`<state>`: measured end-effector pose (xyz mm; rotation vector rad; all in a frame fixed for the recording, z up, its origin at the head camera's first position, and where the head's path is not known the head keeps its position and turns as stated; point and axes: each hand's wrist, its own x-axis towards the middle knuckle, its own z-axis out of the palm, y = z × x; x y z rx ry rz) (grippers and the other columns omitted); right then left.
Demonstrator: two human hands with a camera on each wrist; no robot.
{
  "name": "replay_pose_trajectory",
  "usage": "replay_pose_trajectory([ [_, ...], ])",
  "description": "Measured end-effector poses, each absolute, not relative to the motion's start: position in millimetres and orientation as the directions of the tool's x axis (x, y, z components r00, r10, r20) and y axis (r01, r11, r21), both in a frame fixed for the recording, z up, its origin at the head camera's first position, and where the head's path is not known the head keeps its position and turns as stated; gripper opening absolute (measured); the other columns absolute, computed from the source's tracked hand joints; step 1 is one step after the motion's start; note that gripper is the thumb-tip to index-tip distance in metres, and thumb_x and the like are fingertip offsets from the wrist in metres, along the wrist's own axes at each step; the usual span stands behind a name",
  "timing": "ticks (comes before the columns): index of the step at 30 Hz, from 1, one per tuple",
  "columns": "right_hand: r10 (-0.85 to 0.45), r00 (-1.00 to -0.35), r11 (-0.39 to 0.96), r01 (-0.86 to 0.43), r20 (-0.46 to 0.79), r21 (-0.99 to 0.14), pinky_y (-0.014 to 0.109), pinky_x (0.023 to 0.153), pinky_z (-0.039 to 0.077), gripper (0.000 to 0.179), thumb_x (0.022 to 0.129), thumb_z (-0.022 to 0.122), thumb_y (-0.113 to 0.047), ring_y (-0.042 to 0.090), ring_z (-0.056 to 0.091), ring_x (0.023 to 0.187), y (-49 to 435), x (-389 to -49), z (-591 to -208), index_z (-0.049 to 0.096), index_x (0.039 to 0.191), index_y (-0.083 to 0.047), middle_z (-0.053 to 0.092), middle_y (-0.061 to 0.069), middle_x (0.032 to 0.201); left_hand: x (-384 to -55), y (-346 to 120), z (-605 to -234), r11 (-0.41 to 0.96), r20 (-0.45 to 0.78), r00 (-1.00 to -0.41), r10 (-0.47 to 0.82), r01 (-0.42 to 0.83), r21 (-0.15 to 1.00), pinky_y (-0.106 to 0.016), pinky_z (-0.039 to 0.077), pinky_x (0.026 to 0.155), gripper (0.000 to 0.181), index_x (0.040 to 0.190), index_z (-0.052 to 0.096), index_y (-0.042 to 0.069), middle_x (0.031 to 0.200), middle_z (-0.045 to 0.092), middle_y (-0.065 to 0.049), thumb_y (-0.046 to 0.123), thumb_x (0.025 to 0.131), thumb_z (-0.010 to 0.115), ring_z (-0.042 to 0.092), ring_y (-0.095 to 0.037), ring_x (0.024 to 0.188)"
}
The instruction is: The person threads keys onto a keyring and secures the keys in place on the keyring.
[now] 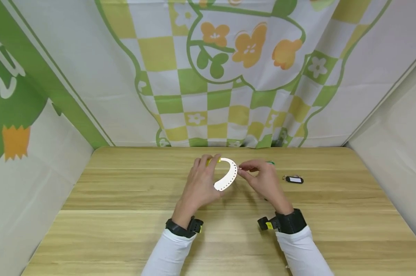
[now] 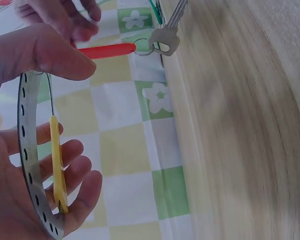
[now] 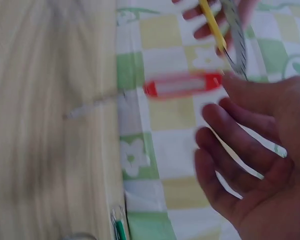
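Note:
My left hand [image 1: 202, 184] holds a white crescent-shaped strip [image 1: 229, 177] with a row of small holes along its outer edge. In the left wrist view, a yellow key tag [image 2: 58, 165] lies between this strip and the curled fingers. At the strip's right side, thumb and forefinger of my right hand [image 1: 263, 180] pinch one end of a red key tag [image 3: 182, 85] with a pale label. From the tag's other end a metal ring [image 2: 143, 47] carries silver keys [image 2: 165, 40], blurred in the right wrist view.
A black key tag [image 1: 294, 179] with a white label lies on the wooden table [image 1: 125, 230], right of my right hand. Beyond that hand a green key tag [image 3: 119, 229] shows partly. A checked, flowered curtain [image 1: 222, 96] hangs along the table's back edge.

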<state>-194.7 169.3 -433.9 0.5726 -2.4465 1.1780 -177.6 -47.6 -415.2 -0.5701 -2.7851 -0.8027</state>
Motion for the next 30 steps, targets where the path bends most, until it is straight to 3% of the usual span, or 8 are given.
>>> replay_pose_trajectory([
  [4,-0.203,-0.923,0.606,-0.381,0.327,-0.699,0.045,0.080,0.057,0.018,0.090,0.079,-0.014,0.028,0.071,0.091,186.3,-193.5,-428.9,0.078,0.103,-0.002,0.076,0.009,0.098,-178.1,-49.0,-415.6,0.795,0.258,-0.918,0.302,0.391,0.464,-0.051,0.046,0.097,0.105,0.150,0.046,0.010,0.138,0.050,-0.017,0.024,0.058,0.096,0.046,-0.037,0.123],
  [9,-0.199,-0.962,0.666,-0.274,0.189,-0.694,0.043,0.077,0.057,0.020,0.092,0.076,-0.015,0.026,0.070,0.088,209.6,-194.7,-421.9,0.077,0.105,0.000,0.075,0.009,0.097,-179.0,-50.9,-416.9,0.812,0.225,-0.928,0.299,0.371,0.452,-0.053,0.046,0.097,0.105,0.150,0.046,0.009,0.139,0.050,-0.019,0.023,0.058,0.097,0.046,-0.038,0.124],
  [18,-0.362,-0.932,0.736,-0.275,-0.017,-0.619,0.034,0.067,0.054,0.009,0.086,0.079,-0.009,0.013,0.064,0.071,239.1,-197.4,-419.9,0.077,0.092,-0.002,0.072,0.001,0.080,-178.4,-50.7,-420.9,0.826,0.177,-0.939,0.296,0.345,0.447,-0.055,0.046,0.097,0.105,0.150,0.046,0.007,0.141,0.049,-0.021,0.023,0.059,0.097,0.046,-0.039,0.125],
  [25,-0.390,-0.907,0.801,-0.250,-0.158,-0.544,0.031,0.063,0.049,0.017,0.075,0.089,-0.013,0.011,0.057,0.066,233.5,-196.8,-422.9,0.074,0.083,-0.009,0.065,-0.004,0.073,-179.0,-46.4,-424.5,0.827,0.151,-0.941,0.302,0.337,0.450,-0.054,0.046,0.096,0.105,0.150,0.047,0.008,0.142,0.048,-0.020,0.022,0.058,0.096,0.047,-0.038,0.122],
  [30,-0.363,-0.909,0.842,-0.226,-0.205,-0.489,0.029,0.061,0.047,0.017,0.072,0.088,-0.005,0.012,0.056,0.064,227.2,-193.4,-426.9,0.072,0.077,-0.010,0.062,-0.004,0.069,-180.3,-41.9,-426.1,0.824,0.141,-0.939,0.313,0.342,0.452,-0.053,0.047,0.095,0.104,0.150,0.048,0.008,0.141,0.049,-0.020,0.022,0.059,0.097,0.047,-0.038,0.121],
])
